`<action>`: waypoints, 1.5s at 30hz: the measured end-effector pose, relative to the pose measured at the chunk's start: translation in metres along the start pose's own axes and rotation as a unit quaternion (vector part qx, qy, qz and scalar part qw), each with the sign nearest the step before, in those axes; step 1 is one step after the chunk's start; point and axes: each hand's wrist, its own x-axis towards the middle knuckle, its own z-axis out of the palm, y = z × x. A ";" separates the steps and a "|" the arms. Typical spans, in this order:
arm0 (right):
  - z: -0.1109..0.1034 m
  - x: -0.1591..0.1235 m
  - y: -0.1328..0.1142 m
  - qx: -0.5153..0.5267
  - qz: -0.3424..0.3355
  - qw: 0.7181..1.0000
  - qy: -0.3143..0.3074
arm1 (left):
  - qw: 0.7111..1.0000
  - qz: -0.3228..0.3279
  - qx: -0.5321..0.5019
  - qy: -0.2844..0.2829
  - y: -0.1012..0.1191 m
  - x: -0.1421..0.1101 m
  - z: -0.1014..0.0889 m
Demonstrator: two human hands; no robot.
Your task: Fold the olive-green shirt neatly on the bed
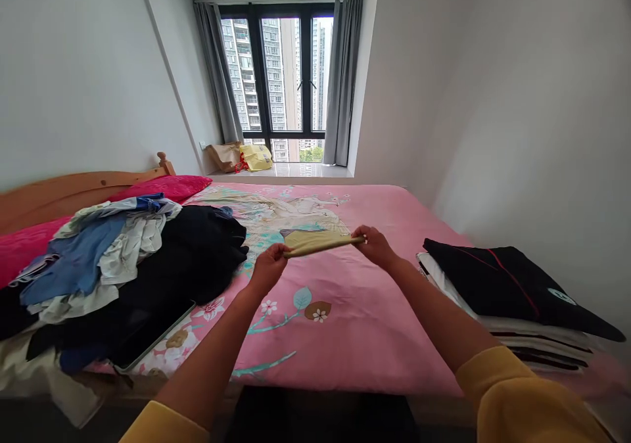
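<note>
A small yellowish-tan folded garment [318, 240] is stretched flat between both my hands above the pink bedspread [345, 325]. My left hand [269, 265] pinches its left end. My right hand [375, 244] pinches its right end. Both arms reach out over the bed in yellow sleeves. The cloth hangs roughly level, a little above the bed's middle.
A heap of unfolded clothes [123, 265], blue, white and black, lies on the bed's left, with a tablet [158, 338] under its edge. A stack of folded clothes [513, 292] sits at the right. Pink pillows [167, 186] and a wooden headboard [64, 193] stand left; bags [244, 157] rest by the window.
</note>
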 end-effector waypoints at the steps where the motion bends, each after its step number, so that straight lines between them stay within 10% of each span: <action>1: 0.015 -0.018 0.005 -0.006 -0.034 0.999 0.025 | 1.000 -0.003 0.025 -0.008 -0.016 -0.015 -0.001; 9: 0.120 -0.172 0.046 -0.012 -0.032 0.999 -0.007 | 0.992 -0.034 0.116 -0.040 -0.105 -0.140 0.008; 21: 0.095 -0.278 0.009 0.017 -0.016 1.000 -0.018 | 0.981 -0.019 0.192 -0.034 -0.101 -0.239 -0.016; 26: 0.087 -0.275 -0.022 0.065 0.017 0.998 0.014 | 0.981 -0.115 0.143 0.059 -0.087 -0.252 -0.010; 33: 0.113 -0.228 -0.077 0.085 0.000 0.995 -0.050 | 0.951 -0.299 -0.065 0.051 -0.082 -0.238 0.028; 40: 0.111 -0.245 -0.038 0.064 0.117 0.991 0.016 | 0.934 -0.328 -0.140 -0.019 -0.095 -0.244 0.013; 45: 0.096 -0.267 -0.008 0.193 0.344 0.919 -0.009 | 0.930 -0.327 -0.145 -0.091 -0.098 -0.232 0.004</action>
